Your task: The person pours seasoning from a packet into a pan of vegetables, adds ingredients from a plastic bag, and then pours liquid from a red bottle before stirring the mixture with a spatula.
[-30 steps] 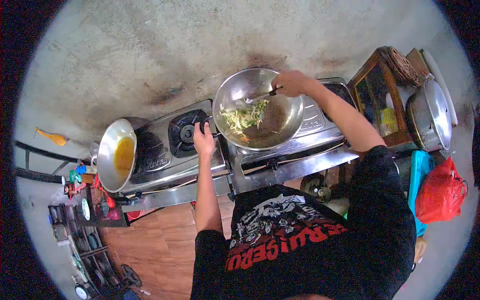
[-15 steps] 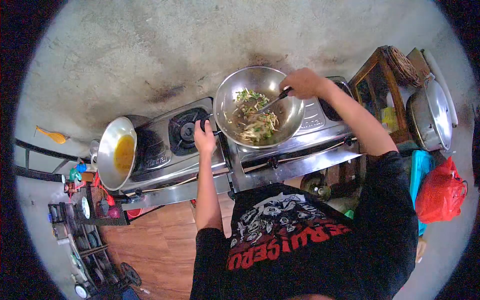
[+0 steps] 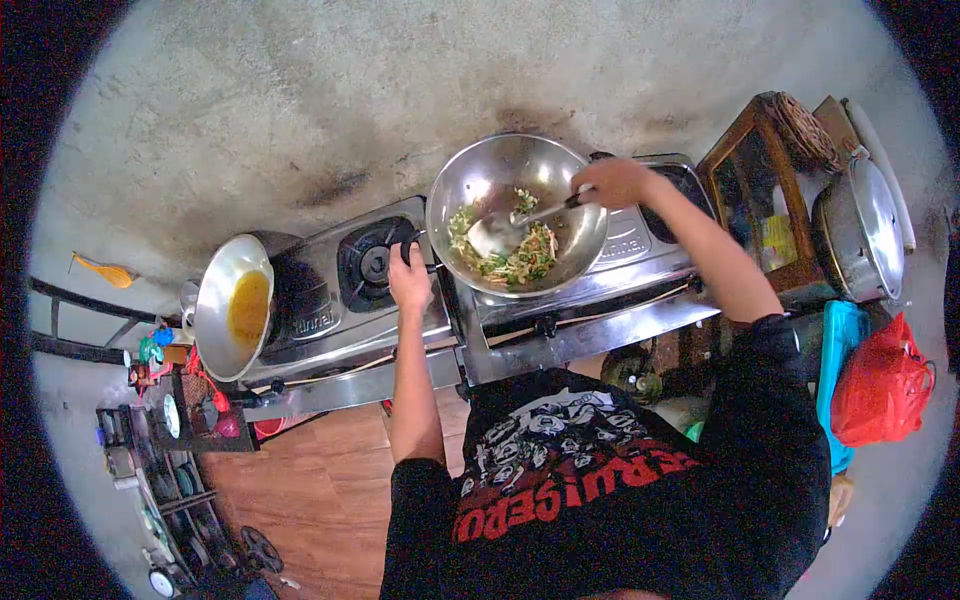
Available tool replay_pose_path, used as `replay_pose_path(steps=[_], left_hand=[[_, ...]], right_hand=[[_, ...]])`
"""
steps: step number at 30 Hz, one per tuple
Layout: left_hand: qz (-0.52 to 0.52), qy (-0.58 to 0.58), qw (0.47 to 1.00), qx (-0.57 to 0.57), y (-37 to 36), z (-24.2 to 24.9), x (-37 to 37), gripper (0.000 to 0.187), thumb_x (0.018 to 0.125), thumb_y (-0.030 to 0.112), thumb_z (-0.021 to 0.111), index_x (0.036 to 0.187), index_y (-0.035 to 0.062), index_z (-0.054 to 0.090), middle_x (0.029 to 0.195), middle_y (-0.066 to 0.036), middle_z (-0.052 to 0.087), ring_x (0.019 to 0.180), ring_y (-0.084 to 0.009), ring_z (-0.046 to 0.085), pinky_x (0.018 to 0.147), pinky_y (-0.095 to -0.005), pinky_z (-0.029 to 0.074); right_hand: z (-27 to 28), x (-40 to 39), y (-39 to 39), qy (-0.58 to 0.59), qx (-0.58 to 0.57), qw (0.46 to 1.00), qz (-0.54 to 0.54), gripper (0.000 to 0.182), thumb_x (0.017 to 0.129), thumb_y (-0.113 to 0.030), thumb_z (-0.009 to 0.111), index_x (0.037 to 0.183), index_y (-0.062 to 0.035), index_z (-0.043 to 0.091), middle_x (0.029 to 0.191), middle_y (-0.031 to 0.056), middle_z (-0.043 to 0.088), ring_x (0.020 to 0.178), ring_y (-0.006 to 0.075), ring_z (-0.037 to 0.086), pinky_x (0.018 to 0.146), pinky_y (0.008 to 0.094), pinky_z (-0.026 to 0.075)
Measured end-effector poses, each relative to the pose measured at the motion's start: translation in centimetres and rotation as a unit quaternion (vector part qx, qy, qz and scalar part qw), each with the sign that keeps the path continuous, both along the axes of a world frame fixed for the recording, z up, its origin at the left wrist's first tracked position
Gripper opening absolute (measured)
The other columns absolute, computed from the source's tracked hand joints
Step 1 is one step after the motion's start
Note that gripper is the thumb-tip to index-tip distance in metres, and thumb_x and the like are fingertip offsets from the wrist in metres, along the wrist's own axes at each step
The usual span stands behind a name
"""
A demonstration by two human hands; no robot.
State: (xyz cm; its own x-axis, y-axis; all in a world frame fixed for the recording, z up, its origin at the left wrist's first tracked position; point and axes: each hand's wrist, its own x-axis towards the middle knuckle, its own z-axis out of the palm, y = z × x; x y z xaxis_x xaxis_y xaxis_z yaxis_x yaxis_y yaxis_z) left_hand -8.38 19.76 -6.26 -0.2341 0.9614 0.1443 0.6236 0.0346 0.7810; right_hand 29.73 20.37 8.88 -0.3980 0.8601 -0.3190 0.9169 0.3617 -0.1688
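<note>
A shiny steel wok [image 3: 460, 180] stands on the right-hand stove, tilted a little toward me in view. Chopped greens and pale shreds [image 3: 525, 262] lie in a curved band low in its bowl. My left hand [image 3: 409, 276] is closed around the wok's black handle at its left side. Over the wok's right rim, my right hand [image 3: 612, 184] grips the dark handle of a metal spatula [image 3: 545, 213]. The spatula's head is down in the bowl, among the food, and partly blurred.
A second wok [image 3: 213, 325] holding yellow oil sits at the left. Between the woks is a bare black burner [image 3: 372, 262]. At the right are a wooden cabinet [image 3: 755, 200], a large lidded pot [image 3: 860, 230] and a red plastic bag [image 3: 880, 385]. A concrete wall rises behind.
My right hand has moved slightly right and down with the spatula. The food has shifted from a central heap into a curve along the bowl's lower part. My left hand stays in place.
</note>
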Motion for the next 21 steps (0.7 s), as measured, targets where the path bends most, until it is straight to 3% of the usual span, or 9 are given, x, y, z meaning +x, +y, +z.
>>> replay_pose_path(steps=[5,6,7,9,12,17,19,21], left_hand=[[0.009,-0.01,1.0,0.006,-0.6,1.1,0.8,0.052,0.092,0.039,0.05,0.122,-0.0032,0.051,0.11,-0.027,0.061,0.101,-0.0422,0.058,0.087,-0.0458,0.044],[0.008,-0.027,0.999,-0.018,-0.7,1.4,0.8,0.052,0.092,0.038,0.051,0.123,-0.0034,0.051,0.109,-0.027,0.061,0.101,-0.0419,0.058,0.087,-0.0441,0.044],[0.008,-0.025,0.999,-0.018,-0.5,1.1,0.6,0.052,0.092,0.038,0.051,0.123,-0.0034,0.051,0.109,-0.027,0.061,0.101,-0.0419,0.058,0.087,-0.0441,0.044],[0.015,-0.017,1.0,0.018,-0.3,0.1,0.5,0.052,0.091,0.035,0.055,0.121,-0.0065,0.052,0.113,-0.026,0.06,0.101,-0.0383,0.058,0.089,-0.0392,0.043],[0.015,-0.027,0.999,0.02,-0.4,0.5,0.7,0.052,0.091,0.036,0.055,0.121,-0.0062,0.052,0.115,-0.027,0.059,0.106,-0.0387,0.057,0.091,-0.0391,0.043],[0.001,-0.043,0.999,-0.01,-1.4,2.3,1.0,0.055,0.091,0.036,0.054,0.12,-0.0103,0.051,0.118,-0.029,0.056,0.112,-0.0401,0.053,0.096,-0.0394,0.039],[0.005,-0.014,0.999,0.037,-0.9,1.1,0.8,0.049,0.091,0.036,0.052,0.12,-0.004,0.052,0.107,-0.028,0.061,0.101,-0.0431,0.058,0.087,-0.0444,0.044],[0.008,-0.005,0.999,0.048,-0.6,0.7,0.8,0.05,0.092,0.036,0.052,0.121,-0.0043,0.052,0.107,-0.027,0.062,0.1,-0.0431,0.058,0.087,-0.0445,0.044]], right_hand=[[1.9,0.6,1.0,-0.138,0.105,0.979,-0.107,0.028,0.086,-0.029,0.054,0.107,-0.0143,0.064,0.106,0.0127,0.066,0.096,0.0332,0.064,0.081,0.0486,0.051],[0.3,1.2,2.2,-0.184,0.099,0.974,-0.084,0.028,0.084,-0.03,0.056,0.105,-0.0141,0.066,0.105,0.0143,0.066,0.093,0.0338,0.065,0.078,0.0487,0.052],[-1.2,1.0,2.5,-0.182,0.1,0.975,-0.085,0.028,0.084,-0.03,0.056,0.105,-0.0141,0.066,0.105,0.0143,0.066,0.093,0.0338,0.065,0.078,0.0487,0.052],[-3.0,0.3,2.8,-0.055,0.104,0.992,-0.047,0.027,0.083,-0.032,0.058,0.102,-0.0147,0.067,0.104,0.0141,0.067,0.093,0.0335,0.065,0.078,0.0476,0.052],[-0.3,-2.5,1.0,0.033,0.029,0.999,-0.006,0.022,0.084,-0.027,0.059,0.102,-0.0169,0.066,0.095,0.0124,0.067,0.095,0.03,0.063,0.078,0.045,0.051],[2.0,-4.0,3.5,-0.088,0.125,0.987,-0.044,0.019,0.08,-0.021,0.061,0.098,-0.0188,0.069,0.092,0.0086,0.069,0.089,0.0324,0.065,0.073,0.0454,0.052],[1.1,-5.1,4.5,-0.183,0.197,0.961,-0.062,0.019,0.079,-0.019,0.062,0.097,-0.0186,0.069,0.091,0.0076,0.069,0.087,0.0326,0.066,0.071,0.0463,0.052],[-0.2,-5.5,4.9,-0.154,0.196,0.966,-0.066,0.019,0.079,-0.019,0.062,0.097,-0.0176,0.069,0.091,0.0082,0.069,0.088,0.0317,0.066,0.073,0.0471,0.052]])
